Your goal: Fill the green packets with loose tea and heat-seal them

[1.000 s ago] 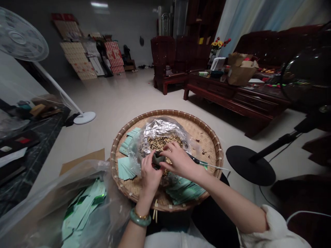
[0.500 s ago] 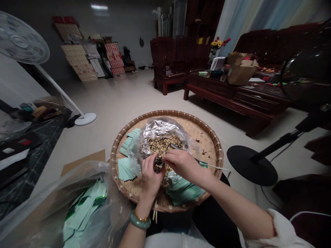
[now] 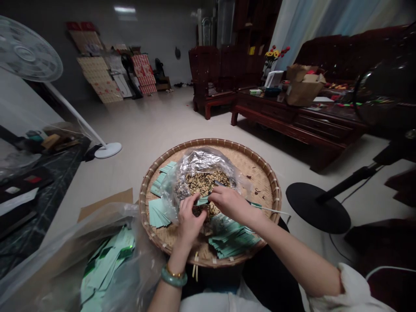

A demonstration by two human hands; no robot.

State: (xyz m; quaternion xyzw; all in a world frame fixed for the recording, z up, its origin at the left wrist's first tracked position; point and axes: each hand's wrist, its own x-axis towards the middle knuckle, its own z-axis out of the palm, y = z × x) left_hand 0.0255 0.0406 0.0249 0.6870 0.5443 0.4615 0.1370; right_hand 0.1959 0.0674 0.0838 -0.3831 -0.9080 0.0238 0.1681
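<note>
A round woven bamboo tray [image 3: 274, 190] carries a clear plastic bag [image 3: 201, 158], rolled open around a loose mix of pale and dark dried bits [image 3: 208, 180]. Over the bag's near side, my left hand [image 3: 191, 219] curls its fingers and thumb around a small green packet [image 3: 203, 200]. My right hand [image 3: 229, 203] pinches the packet's other end, beside something dark I cannot make out. Past its knuckles pokes a grey stick-like tool [image 3: 219, 183]; whether the palm holds it is hidden. Flat green packets [image 3: 159, 212] lie fanned at left, and a thicker pile [image 3: 232, 238] at near right.
A large clear bag [image 3: 139, 247] with more green packets [image 3: 108, 260] stands at lower left. A white cord [image 3: 273, 211] crosses the tray's right rim. A white fan's base [image 3: 108, 150] and a black stand base [image 3: 318, 208] rest on the floor. A wooden table [image 3: 276, 110] stands behind.
The green packet now shows between my hands, where dark material was visible before. My right hand has shifted slightly right, and the gap between the hands is wider.
</note>
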